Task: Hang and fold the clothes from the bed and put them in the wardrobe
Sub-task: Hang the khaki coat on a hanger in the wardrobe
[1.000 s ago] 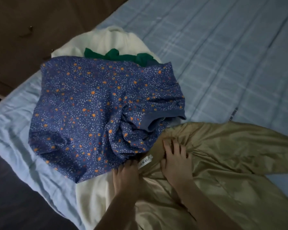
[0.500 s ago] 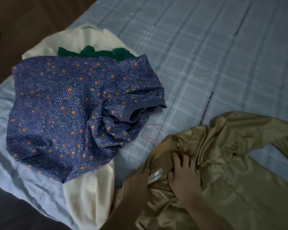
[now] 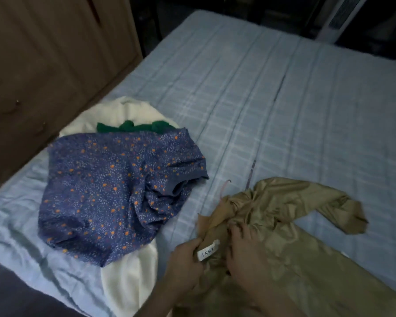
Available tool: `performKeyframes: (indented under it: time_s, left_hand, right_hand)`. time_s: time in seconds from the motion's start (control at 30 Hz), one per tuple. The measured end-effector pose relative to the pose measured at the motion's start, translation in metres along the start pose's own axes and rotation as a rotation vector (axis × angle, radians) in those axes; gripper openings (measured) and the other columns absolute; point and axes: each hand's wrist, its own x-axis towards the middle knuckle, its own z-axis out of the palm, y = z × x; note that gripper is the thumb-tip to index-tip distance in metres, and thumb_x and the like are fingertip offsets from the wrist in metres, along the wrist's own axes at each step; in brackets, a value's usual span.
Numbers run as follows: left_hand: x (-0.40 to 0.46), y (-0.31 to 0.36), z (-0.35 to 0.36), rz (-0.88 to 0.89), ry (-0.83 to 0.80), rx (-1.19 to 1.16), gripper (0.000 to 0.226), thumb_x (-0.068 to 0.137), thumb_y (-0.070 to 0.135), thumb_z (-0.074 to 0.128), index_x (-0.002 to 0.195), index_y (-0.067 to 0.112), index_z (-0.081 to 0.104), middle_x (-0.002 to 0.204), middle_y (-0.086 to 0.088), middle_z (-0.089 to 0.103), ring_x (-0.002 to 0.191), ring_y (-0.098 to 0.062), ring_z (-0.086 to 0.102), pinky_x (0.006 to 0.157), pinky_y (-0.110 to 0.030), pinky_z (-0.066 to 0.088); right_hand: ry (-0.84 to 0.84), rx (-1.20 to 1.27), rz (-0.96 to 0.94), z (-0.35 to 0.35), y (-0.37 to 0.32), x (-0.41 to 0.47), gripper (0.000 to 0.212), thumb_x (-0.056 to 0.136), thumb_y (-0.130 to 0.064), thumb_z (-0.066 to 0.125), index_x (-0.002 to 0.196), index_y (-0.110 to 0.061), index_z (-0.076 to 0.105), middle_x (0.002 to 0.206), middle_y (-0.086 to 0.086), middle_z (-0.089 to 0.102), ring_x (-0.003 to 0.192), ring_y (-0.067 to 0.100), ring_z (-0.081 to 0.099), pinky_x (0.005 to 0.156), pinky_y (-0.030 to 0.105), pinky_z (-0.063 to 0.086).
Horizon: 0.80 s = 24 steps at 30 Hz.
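At lower right, the left hand [image 3: 186, 255] pinches the collar of the gold satin garment [image 3: 284, 225] on the bed [image 3: 261, 99], while the right hand [image 3: 242, 245] presses it with fingers spread. This looks like straightening before hanging; next the neckline needs opening.

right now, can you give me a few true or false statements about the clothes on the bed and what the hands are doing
1. Both hands are on the gold satin garment. True.
2. The left hand grips it beside the white label. True.
3. The blue floral garment lies under the cream garment. False: the floral one lies on top.
4. A green garment shows at the pile's far edge. True.
5. The right hand holds the floral garment. False: its fingers rest on the satin.
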Motion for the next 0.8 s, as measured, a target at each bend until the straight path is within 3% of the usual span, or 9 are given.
performKeyframes:
  time_s: [0.07,0.17,0.3,0.4,0.47,0.5,0.63,0.7,0.8]
  left_hand:
    - [-0.003,0.023,-0.016,0.035,0.025,-0.01,0.032,0.07,0.025,0.062,0.101,0.029,0.072,0.094,0.013,0.074,0.088,-0.004,0.067,0.081,-0.028,0.053]
    - [-0.014,0.049,-0.037,0.118,-0.042,-0.003,0.032,0.077,0.017,0.065,0.105,0.03,0.072,0.098,0.018,0.074,0.091,0.003,0.066,0.083,-0.025,0.053]
    - [-0.044,0.073,-0.065,0.267,-0.172,0.062,0.027,0.079,0.028,0.064,0.105,0.032,0.071,0.098,0.017,0.072,0.091,0.006,0.064,0.08,-0.024,0.052]
    - [-0.071,0.088,-0.091,0.365,-0.198,0.066,0.014,0.083,0.031,0.068,0.085,0.044,0.067,0.083,0.021,0.067,0.08,0.009,0.06,0.067,-0.016,0.044]
    - [-0.086,0.093,-0.112,0.406,-0.19,0.062,0.013,0.084,0.028,0.065,0.073,0.035,0.06,0.071,0.014,0.06,0.069,0.005,0.054,0.059,-0.02,0.034]
    - [-0.094,0.091,-0.122,0.418,-0.182,0.062,0.01,0.083,0.025,0.061,0.073,0.026,0.057,0.069,0.008,0.058,0.066,0.003,0.051,0.059,-0.025,0.032]
    - [-0.129,0.083,-0.169,0.464,-0.154,0.122,0.002,0.072,0.008,0.05,0.073,0.008,0.049,0.064,-0.002,0.053,0.065,0.0,0.047,0.059,-0.031,0.03]
    - [-0.153,0.089,-0.198,0.483,-0.15,0.15,0.008,0.068,0.004,0.048,0.074,0.007,0.052,0.066,-0.001,0.056,0.066,-0.002,0.052,0.059,-0.03,0.033]
    - [-0.194,0.108,-0.253,0.51,-0.114,0.178,0.014,0.065,0.01,0.052,0.077,0.01,0.058,0.075,-0.002,0.065,0.071,-0.003,0.059,0.061,-0.025,0.038]
  right_hand:
    - [0.081,0.106,-0.01,-0.036,-0.017,-0.007,0.052,0.075,-0.038,0.029,0.114,-0.015,0.056,0.111,0.009,0.052,0.097,0.03,0.053,0.079,0.044,0.05]
    - [0.174,0.215,-0.017,-0.083,-0.034,-0.017,0.037,0.08,-0.026,0.041,0.113,-0.013,0.051,0.111,0.008,0.049,0.098,0.027,0.051,0.083,0.039,0.047]
    - [0.216,0.129,0.008,-0.133,-0.027,-0.019,0.062,0.082,-0.013,0.053,0.142,-0.017,0.038,0.136,0.006,0.042,0.118,0.027,0.046,0.09,0.04,0.048]
    - [0.241,0.033,-0.04,-0.16,-0.024,-0.031,0.047,0.09,-0.025,0.053,0.136,-0.027,0.047,0.138,-0.003,0.044,0.12,0.022,0.045,0.089,0.038,0.046]
    - [0.279,-0.068,-0.079,-0.173,-0.029,-0.043,0.029,0.093,-0.035,0.044,0.117,-0.031,0.06,0.122,-0.008,0.055,0.112,0.018,0.051,0.086,0.036,0.043]
    - [0.308,-0.129,-0.105,-0.177,-0.034,-0.05,0.032,0.092,-0.04,0.036,0.11,-0.032,0.062,0.114,-0.009,0.059,0.108,0.018,0.053,0.087,0.035,0.041]
    - [0.307,-0.293,-0.2,-0.19,-0.06,-0.078,0.036,0.097,-0.043,0.025,0.111,-0.031,0.056,0.109,-0.01,0.062,0.108,0.016,0.058,0.11,0.045,0.028]
    - [0.339,-0.296,-0.255,-0.202,-0.08,-0.091,0.04,0.098,-0.051,0.018,0.106,-0.029,0.051,0.104,-0.008,0.062,0.101,0.017,0.061,0.1,0.039,0.038]
    - [0.54,-0.325,-0.377,-0.23,-0.119,-0.109,0.033,0.095,-0.05,0.029,0.086,-0.026,0.051,0.079,-0.006,0.06,0.07,0.019,0.062,0.055,0.031,0.045]
